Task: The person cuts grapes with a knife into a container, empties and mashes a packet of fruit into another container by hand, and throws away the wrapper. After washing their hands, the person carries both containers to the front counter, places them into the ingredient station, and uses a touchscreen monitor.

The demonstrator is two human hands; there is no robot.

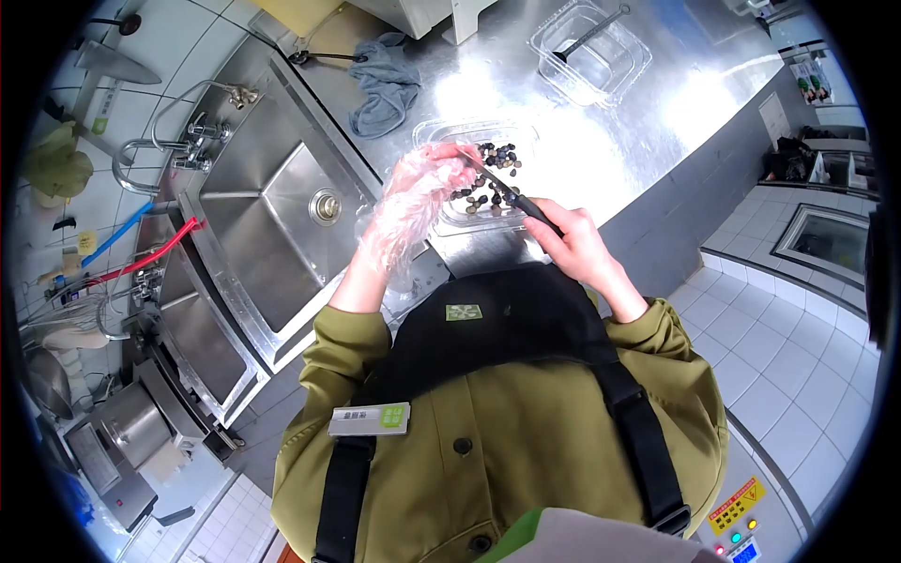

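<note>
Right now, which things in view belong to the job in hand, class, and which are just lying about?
Seem to belong:
- knife in the right hand
- small dark round pieces by the gloved left hand
- clear container under them

Apparently lying about:
- blue-grey cloth
- second clear container, with a long-handled utensil
</note>
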